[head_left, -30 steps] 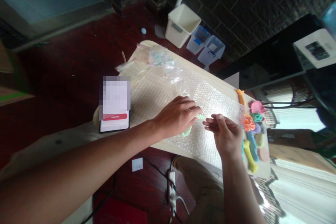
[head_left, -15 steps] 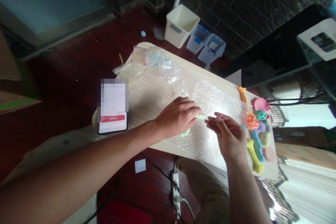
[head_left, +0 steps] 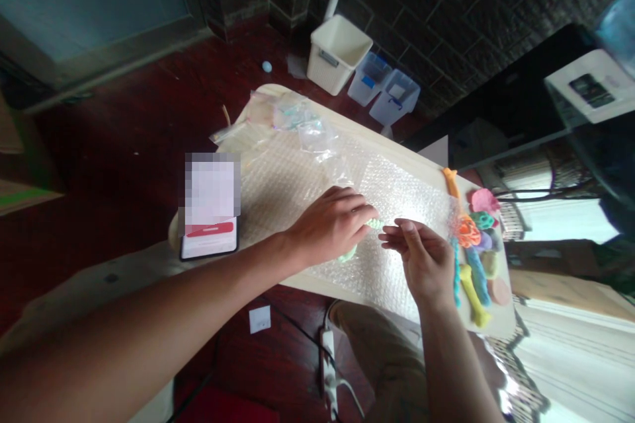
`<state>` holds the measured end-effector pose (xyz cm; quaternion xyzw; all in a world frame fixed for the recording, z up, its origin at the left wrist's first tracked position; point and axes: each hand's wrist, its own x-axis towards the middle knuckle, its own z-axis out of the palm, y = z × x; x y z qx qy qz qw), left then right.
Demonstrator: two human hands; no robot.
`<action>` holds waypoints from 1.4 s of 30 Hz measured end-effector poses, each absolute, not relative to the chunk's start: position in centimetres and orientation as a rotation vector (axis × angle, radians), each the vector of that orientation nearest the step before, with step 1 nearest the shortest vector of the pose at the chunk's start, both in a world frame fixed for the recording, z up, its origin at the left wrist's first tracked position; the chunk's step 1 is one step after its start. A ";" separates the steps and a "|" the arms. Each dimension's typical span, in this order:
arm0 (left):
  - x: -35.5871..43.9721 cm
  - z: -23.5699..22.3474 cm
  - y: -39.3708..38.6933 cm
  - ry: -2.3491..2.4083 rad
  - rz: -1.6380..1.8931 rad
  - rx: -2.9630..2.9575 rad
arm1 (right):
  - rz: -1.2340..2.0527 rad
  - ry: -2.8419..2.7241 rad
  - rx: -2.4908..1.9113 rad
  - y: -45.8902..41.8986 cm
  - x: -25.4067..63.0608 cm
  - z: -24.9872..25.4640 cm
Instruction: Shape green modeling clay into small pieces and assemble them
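Note:
My left hand is closed over a pale green twisted strand, which looks like modelling clay. One short end sticks out past the thumb and forefinger. More of the same green shows below the palm; the part between is hidden by the hand. Just right of the strand's tip is my right hand, fingers stretched toward it and thumb lying close to the forefinger. I see nothing held in it. Both hands are over bubble wrap spread on a pale table.
Several coloured clay-like pieces lie at the table's right end, among them a yellow bone-shaped piece and an orange bundle. Clear plastic bags lie at the far left. A phone is at the left edge. Bins stand beyond.
The whole view has shifted slightly, moving the table and hands a little left and down in the picture. The left hand's hold on the strand looks the same.

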<state>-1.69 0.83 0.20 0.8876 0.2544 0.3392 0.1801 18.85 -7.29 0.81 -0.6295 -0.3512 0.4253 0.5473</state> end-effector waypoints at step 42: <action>-1.6 -0.5 0.7 0.699 0.990 2.442 | 1.353 -0.774 -1.073 -8.5 18.9 2.5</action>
